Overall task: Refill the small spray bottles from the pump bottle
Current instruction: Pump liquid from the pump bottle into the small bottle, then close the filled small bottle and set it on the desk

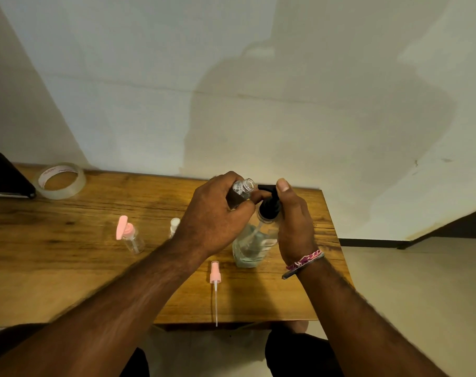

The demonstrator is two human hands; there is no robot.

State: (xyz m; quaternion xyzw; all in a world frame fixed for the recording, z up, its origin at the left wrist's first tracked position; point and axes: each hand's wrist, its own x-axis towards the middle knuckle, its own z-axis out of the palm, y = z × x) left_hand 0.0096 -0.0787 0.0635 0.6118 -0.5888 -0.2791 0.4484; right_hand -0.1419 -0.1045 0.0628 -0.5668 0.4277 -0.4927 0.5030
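Pump bottle [251,247], clear with a black pump head [269,204], stands upright near the right end of the wooden table [68,268], partly filled with clear liquid. Right hand [294,224] is curled round its neck and shoulder from the right, thumb [283,186] up by the pump head; whether the thumb presses the head cannot be told. A woven bracelet [303,262] sits on the right wrist.

Left hand [212,216] grips a small clear spray bottle [242,190], cap off, fingers wrapped round its body. This bottle is tilted, open mouth pointing right, right at the black spout tip; touching or just apart cannot be told. It is held above the table, over the pump bottle's left side.

Loose pink spray head [215,276] with its long dip tube [216,306] lies on the table near the front edge, just left of the pump bottle's base, tube pointing toward the person.

Second small clear bottle with a pink cap [129,235] is left of the left forearm, well apart from the hands. Another small bottle with a whitish top [174,225] shows partly behind the left wrist.

Clear tape roll [61,180] lies at the table's back left, beside a dark object [5,175] at the frame edge.
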